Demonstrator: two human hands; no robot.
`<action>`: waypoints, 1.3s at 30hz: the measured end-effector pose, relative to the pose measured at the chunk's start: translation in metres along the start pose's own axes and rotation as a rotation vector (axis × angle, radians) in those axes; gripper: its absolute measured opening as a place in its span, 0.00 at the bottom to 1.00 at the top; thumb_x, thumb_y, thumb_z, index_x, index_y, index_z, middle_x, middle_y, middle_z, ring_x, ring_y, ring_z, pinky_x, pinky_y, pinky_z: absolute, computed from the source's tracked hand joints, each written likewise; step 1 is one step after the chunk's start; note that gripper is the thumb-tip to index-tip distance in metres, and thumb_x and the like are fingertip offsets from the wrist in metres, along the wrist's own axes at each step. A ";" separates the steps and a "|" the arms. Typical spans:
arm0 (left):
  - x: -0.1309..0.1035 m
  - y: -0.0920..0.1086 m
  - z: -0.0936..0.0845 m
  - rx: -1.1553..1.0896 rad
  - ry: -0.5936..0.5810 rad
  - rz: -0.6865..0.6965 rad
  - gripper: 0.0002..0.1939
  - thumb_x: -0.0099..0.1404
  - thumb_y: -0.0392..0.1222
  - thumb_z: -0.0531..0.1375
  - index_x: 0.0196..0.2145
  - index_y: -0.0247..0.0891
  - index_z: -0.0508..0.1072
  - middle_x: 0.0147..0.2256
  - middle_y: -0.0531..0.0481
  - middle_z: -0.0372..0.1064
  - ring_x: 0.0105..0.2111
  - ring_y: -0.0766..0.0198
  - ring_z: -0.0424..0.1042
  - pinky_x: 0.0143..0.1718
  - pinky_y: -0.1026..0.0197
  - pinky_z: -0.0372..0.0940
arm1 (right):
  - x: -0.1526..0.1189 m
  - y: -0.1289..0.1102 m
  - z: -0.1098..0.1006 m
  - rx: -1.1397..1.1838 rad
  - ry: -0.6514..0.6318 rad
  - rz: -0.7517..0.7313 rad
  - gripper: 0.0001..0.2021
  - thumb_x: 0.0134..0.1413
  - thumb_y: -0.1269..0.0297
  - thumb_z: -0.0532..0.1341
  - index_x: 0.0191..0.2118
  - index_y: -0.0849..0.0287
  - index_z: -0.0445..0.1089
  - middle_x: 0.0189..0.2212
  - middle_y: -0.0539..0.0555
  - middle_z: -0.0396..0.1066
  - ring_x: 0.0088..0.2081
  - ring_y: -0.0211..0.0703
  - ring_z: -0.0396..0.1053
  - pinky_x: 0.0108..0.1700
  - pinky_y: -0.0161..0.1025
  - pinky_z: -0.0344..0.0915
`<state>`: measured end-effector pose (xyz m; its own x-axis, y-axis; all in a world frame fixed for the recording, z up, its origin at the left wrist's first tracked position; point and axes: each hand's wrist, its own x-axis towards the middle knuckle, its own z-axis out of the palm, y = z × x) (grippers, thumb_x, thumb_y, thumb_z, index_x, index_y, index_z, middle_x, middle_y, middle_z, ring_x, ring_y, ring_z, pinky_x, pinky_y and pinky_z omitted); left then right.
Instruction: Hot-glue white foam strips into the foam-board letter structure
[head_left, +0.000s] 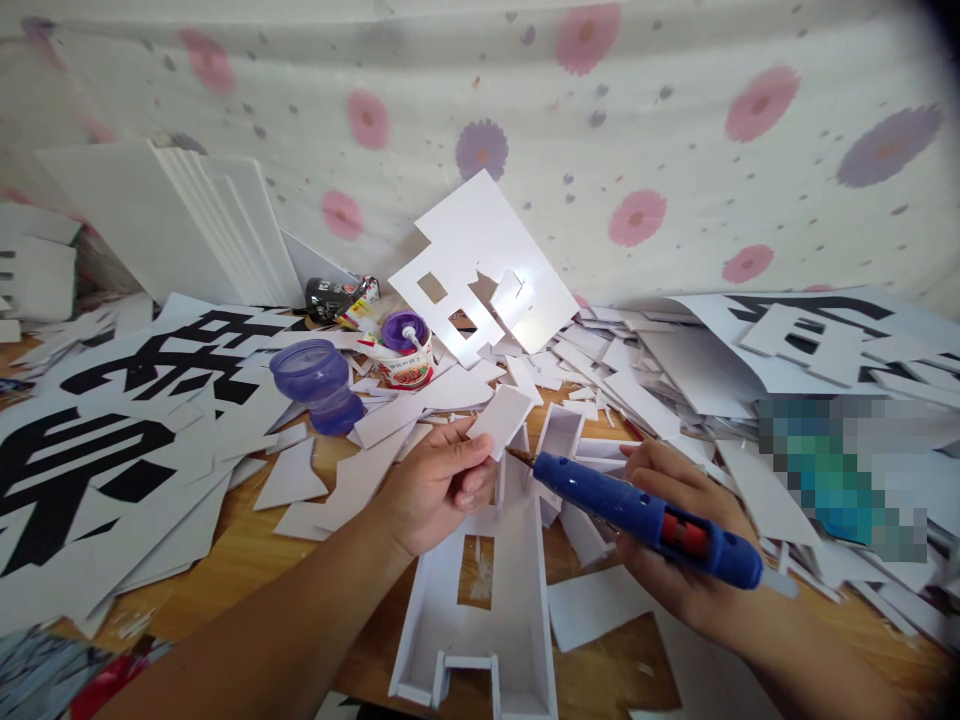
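Observation:
My left hand (450, 478) pinches a small white foam board piece (504, 420) between thumb and fingers. In my right hand (679, 500) is a blue hot glue gun (600, 500), its nozzle pointing left, close to the piece's lower right edge; whether it touches cannot be made out. A whitish glue stick (780, 580) sticks out of the gun's back end. Below both hands lies a hollow white foam board letter (517, 570) with raised side walls and a rectangular opening in its base. Part of it is hidden behind my hands and the gun.
A purple translucent jar (319, 385) and a paper food tub (409, 365) stand at centre left, beside a black can (330, 298). A cut-out board (487, 270) leans at the back. Printed sheets (97, 450) cover the left, and white scraps (630, 380) litter the wooden table (247, 540).

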<state>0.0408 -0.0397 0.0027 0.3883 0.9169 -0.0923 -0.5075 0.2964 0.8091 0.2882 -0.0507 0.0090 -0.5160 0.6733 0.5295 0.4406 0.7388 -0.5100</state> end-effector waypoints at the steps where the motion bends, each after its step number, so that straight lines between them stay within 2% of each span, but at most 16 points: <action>1: 0.000 0.000 0.000 -0.001 -0.002 -0.001 0.17 0.58 0.44 0.67 0.27 0.38 0.61 0.15 0.61 0.55 0.14 0.76 0.47 0.17 0.69 0.40 | 0.000 0.001 0.000 -0.003 -0.001 -0.003 0.05 0.53 0.67 0.58 0.30 0.52 0.59 0.27 0.50 0.59 0.29 0.44 0.62 0.29 0.42 0.60; 7: 0.000 0.001 0.002 0.000 0.014 0.012 0.17 0.58 0.45 0.67 0.27 0.38 0.62 0.14 0.60 0.55 0.15 0.76 0.47 0.17 0.69 0.40 | 0.000 0.000 0.000 -0.003 -0.025 -0.018 0.05 0.50 0.70 0.57 0.30 0.53 0.59 0.26 0.50 0.59 0.29 0.44 0.61 0.30 0.43 0.60; 10: 0.001 0.000 0.002 -0.003 0.005 0.017 0.16 0.58 0.44 0.67 0.27 0.37 0.63 0.14 0.60 0.55 0.14 0.76 0.47 0.17 0.69 0.41 | -0.002 -0.003 0.001 0.003 -0.031 0.024 0.05 0.48 0.71 0.57 0.28 0.54 0.59 0.28 0.50 0.59 0.29 0.44 0.60 0.31 0.43 0.60; 15: 0.001 -0.001 0.002 -0.010 -0.010 0.032 0.14 0.59 0.44 0.66 0.28 0.37 0.64 0.14 0.60 0.55 0.14 0.76 0.47 0.17 0.70 0.41 | -0.003 -0.003 0.003 -0.007 -0.032 0.033 0.03 0.53 0.66 0.56 0.29 0.54 0.62 0.28 0.51 0.60 0.31 0.45 0.61 0.32 0.45 0.60; 19: 0.001 -0.001 0.001 -0.008 -0.019 0.030 0.14 0.60 0.44 0.66 0.28 0.37 0.64 0.14 0.61 0.54 0.14 0.76 0.46 0.17 0.69 0.41 | -0.003 -0.001 0.002 -0.016 -0.032 0.024 0.02 0.51 0.68 0.57 0.30 0.54 0.62 0.28 0.51 0.60 0.31 0.46 0.62 0.35 0.47 0.62; 26: -0.001 0.000 0.000 -0.001 -0.004 0.019 0.15 0.59 0.43 0.66 0.28 0.38 0.62 0.15 0.60 0.54 0.15 0.75 0.46 0.17 0.69 0.40 | 0.000 -0.002 -0.001 0.001 -0.014 0.004 0.05 0.49 0.71 0.57 0.28 0.54 0.60 0.26 0.50 0.59 0.29 0.44 0.60 0.29 0.43 0.59; 33: -0.001 0.001 0.001 -0.004 -0.022 0.000 0.15 0.60 0.43 0.66 0.27 0.37 0.62 0.15 0.60 0.55 0.14 0.76 0.47 0.17 0.69 0.40 | 0.001 -0.001 -0.001 -0.037 -0.001 -0.011 0.04 0.54 0.68 0.56 0.29 0.53 0.60 0.26 0.51 0.60 0.30 0.46 0.62 0.33 0.46 0.61; 39: 0.000 -0.001 -0.001 -0.021 -0.031 0.024 0.14 0.60 0.42 0.66 0.27 0.37 0.62 0.15 0.59 0.56 0.14 0.76 0.49 0.19 0.69 0.44 | 0.000 -0.002 -0.003 -0.072 0.058 -0.026 0.08 0.51 0.69 0.59 0.28 0.53 0.57 0.27 0.50 0.60 0.29 0.44 0.63 0.28 0.41 0.60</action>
<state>0.0404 -0.0402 0.0015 0.3991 0.9153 -0.0553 -0.5327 0.2805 0.7985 0.2894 -0.0522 0.0122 -0.4858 0.6527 0.5814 0.4800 0.7550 -0.4466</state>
